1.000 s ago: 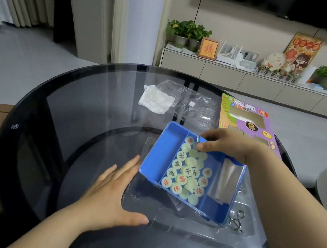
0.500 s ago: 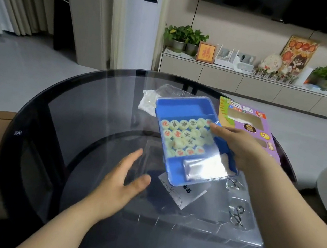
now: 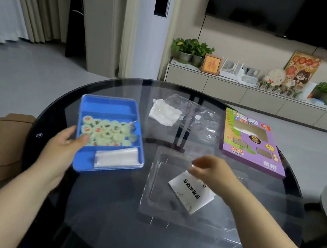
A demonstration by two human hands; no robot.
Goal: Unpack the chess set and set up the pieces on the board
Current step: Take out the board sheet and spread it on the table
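The person's left hand holds the blue tray by its near left edge. The thumb lies on top and the other fingers are hidden under it. The tray is over the left side of the round glass table. It is not clear if it rests on the glass or is held just above it. Its long side runs away from the person and leans a little to the right.

The round chess pieces sit in a pile in the middle part of the tray. A folded clear sheet lies in the near part. The far part holds nothing.

The right hand is off to the right, well apart from the tray. It hangs over the clear plastic shell, right by the top corner of the white leaflet. Its fingers are curled, but the hand is blurry, so it is hard to say if they pinch the leaflet or nothing at all.

So the pieces lie to the left of the right hand. The left hand is far nearer, but it is busy with the tray. The right hand will likely have to cross over to the left to pick out the pieces.
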